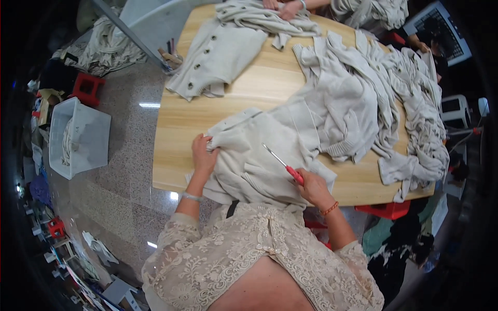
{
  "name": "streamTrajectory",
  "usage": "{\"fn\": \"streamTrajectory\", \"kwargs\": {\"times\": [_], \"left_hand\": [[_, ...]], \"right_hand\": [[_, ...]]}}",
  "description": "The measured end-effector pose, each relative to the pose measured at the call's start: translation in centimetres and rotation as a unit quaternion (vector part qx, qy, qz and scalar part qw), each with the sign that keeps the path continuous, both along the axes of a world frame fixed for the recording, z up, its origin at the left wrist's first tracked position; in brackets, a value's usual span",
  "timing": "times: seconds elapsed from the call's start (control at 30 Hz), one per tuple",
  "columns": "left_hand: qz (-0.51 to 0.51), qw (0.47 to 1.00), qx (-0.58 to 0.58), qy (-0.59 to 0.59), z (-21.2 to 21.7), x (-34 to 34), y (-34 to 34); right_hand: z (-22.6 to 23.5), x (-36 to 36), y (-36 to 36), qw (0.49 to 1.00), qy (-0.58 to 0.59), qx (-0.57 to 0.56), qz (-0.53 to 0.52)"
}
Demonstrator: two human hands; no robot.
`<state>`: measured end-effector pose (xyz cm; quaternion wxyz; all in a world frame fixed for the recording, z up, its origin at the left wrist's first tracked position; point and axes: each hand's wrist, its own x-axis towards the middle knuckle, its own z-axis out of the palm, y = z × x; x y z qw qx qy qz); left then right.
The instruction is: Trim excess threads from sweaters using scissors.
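Note:
A cream knitted cardigan (pixel 259 142) lies spread in front of me at the near table edge, part of it hanging down toward my lap. My left hand (pixel 204 155) is closed on the cardigan's left edge, fingers pinching the knit. In my right hand (pixel 314 187) is a red-handled tool (pixel 294 175) with a thin metal shaft. The shaft points up and left over the cardigan, and its tip is too small to tell its exact kind. Right of the cardigan, other bunched cream knits (pixel 345 103) adjoin it.
A wooden table (pixel 174 135) carries another buttoned cardigan (pixel 223 57) at the far left. Beyond it are another person's hands (pixel 288 9) on knitwear. More knits (pixel 417 114) drape over the right side. A white bin (pixel 91 137) and a red stool (pixel 88 89) stand on the left floor.

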<state>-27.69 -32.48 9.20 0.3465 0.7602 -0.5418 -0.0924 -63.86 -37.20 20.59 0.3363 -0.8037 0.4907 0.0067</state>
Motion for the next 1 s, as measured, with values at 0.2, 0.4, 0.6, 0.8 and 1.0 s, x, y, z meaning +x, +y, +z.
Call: {"fn": "streamTrajectory", "kwargs": {"times": [0.2, 0.4, 0.6, 0.8, 1.0], "left_hand": [[0.128, 0.958, 0.217, 0.138, -3.7, 1.1, 2.6], [-0.112, 0.899, 0.360, 0.223, -0.4, 2.4, -0.6], [-0.190, 0.872, 0.086, 0.443, 14.9, -1.4, -1.3], [-0.105, 0.894, -0.218, 0.377, 31.3, 0.7, -1.8], [0.110, 0.892, -0.252, 0.358, 40.0, 1.9, -8.3]], "right_hand": [[-1.8, 0.6, 0.3, 1.000, -0.028, 0.009, 0.000], [0.2, -0.9, -1.1, 0.995, -0.020, -0.048, -0.086], [-3.5, 2.3, -5.7, 0.988, -0.016, -0.121, -0.092], [-1.7, 5.8, -6.2, 0.998, -0.031, -0.008, 0.050], [-1.7, 7.7, -2.8, 0.981, -0.078, 0.039, 0.176]]}}
